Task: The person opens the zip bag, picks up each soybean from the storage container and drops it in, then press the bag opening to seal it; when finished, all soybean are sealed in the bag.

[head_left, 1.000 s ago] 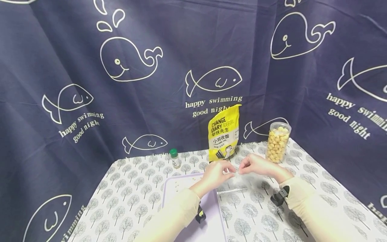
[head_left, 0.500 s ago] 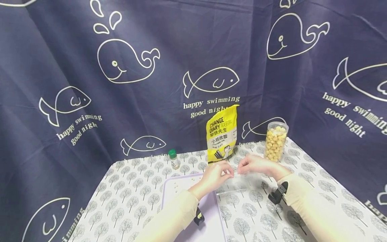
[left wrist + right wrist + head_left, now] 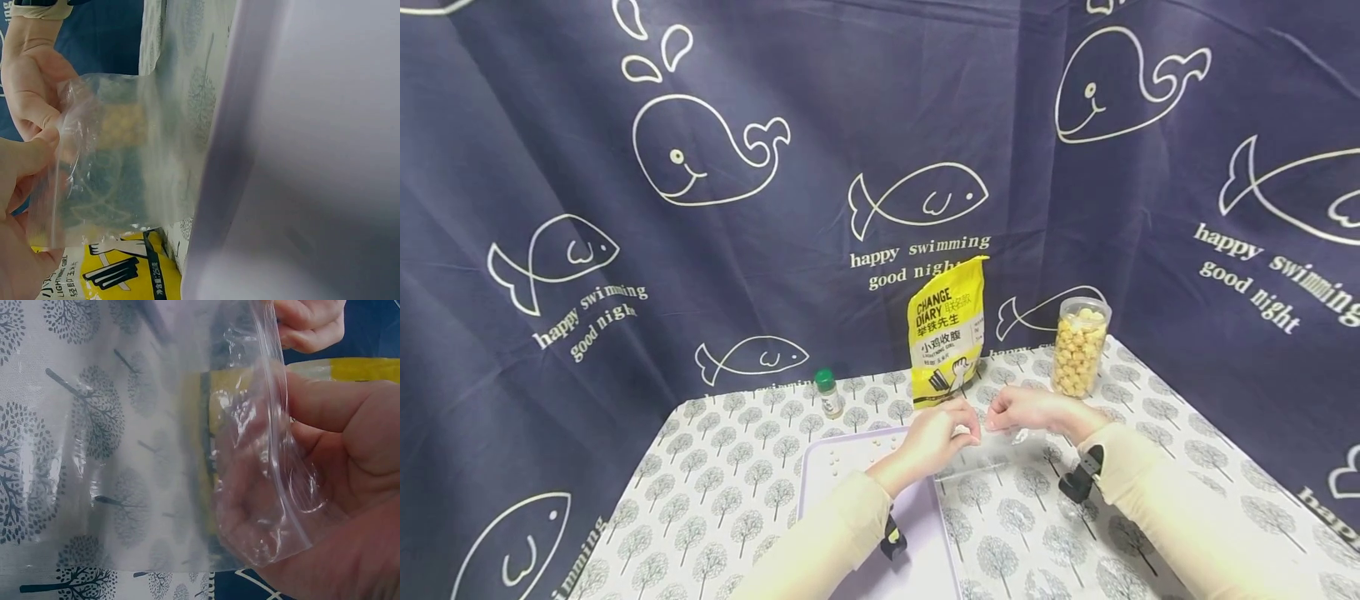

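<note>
A clear zip-lock bag (image 3: 119, 181) hangs between my two hands in the left wrist view, its zip strip along the top edge. My left hand (image 3: 938, 430) pinches one side of that edge between thumb and fingers. The other part of the edge is pinched by my right hand (image 3: 1033, 408), close beside the left. In the right wrist view the see-through bag (image 3: 156, 506) shows the tree-print cloth behind it, and its top is crumpled near the right fingers. No contents show inside the bag.
A lilac tray (image 3: 802, 487) with several small pale bits lies below my left forearm. Behind my hands stand a yellow snack pouch (image 3: 947, 333) and, to the right, a clear jar (image 3: 1080, 354) of yellow pieces. A small green-capped bottle (image 3: 827, 396) stands at the back left.
Both hands stay close together at the bag's top edge, with small finger movements. The whole head view has shifted slightly.
</note>
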`<state>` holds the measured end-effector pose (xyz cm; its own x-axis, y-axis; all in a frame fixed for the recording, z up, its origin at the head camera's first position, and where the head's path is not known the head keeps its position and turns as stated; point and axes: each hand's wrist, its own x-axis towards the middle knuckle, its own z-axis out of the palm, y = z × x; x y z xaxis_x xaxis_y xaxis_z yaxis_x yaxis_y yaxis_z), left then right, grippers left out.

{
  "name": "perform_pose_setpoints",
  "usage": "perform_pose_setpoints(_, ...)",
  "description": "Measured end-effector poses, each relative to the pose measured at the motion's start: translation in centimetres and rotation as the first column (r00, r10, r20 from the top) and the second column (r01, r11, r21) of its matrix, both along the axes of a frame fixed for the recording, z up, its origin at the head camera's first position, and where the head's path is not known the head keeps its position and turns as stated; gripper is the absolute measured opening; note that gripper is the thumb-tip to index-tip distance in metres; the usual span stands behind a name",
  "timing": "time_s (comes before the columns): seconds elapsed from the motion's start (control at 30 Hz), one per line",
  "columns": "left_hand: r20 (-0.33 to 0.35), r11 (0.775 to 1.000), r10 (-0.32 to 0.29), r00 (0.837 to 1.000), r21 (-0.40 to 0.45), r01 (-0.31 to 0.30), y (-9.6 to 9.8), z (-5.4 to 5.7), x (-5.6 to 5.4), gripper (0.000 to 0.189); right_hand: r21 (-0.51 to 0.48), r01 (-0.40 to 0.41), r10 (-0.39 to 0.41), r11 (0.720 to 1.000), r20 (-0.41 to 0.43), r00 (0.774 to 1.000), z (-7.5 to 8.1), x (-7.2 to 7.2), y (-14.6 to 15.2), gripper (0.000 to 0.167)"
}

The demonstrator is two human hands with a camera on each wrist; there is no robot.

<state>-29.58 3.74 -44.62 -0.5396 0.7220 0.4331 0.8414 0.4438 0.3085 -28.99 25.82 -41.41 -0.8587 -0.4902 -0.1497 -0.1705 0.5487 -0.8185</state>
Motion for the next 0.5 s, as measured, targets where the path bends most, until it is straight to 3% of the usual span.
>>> perform_pose_setpoints(0.1,-0.016,1.0,-0.01,1.0,-0.005,0.01,-0.2,0.1,0.2,0.01,0.029,0.019,-0.019,0.999,-0.011,1.0,0.2,0.0,-0.4,0.022)
perform_pose_setpoints(0.23,-0.068,0.998,-0.045,0.997,-0.039,0.042,-0.4,0.2,0.5,0.01,0.086,0.104,-0.099,0.991,-0.064,0.993,0.2,0.0,-0.4,0.012)
perform_pose_setpoints(0.33,-0.069,0.996,-0.089,0.994,-0.024,0.088,-0.5,0.2,0.6,0.01,0.065,0.156,-0.15,0.986,-0.08,0.985,0.2,-0.1,0.2,0.012)
perform_pose_setpoints(0.5,-0.03,0.989,-0.141,0.99,0.033,0.142,-1.3,0.2,0.7,0.012,-0.008,0.186,-0.186,0.983,-0.034,0.982,-0.1,-0.6,1.1,0.016)
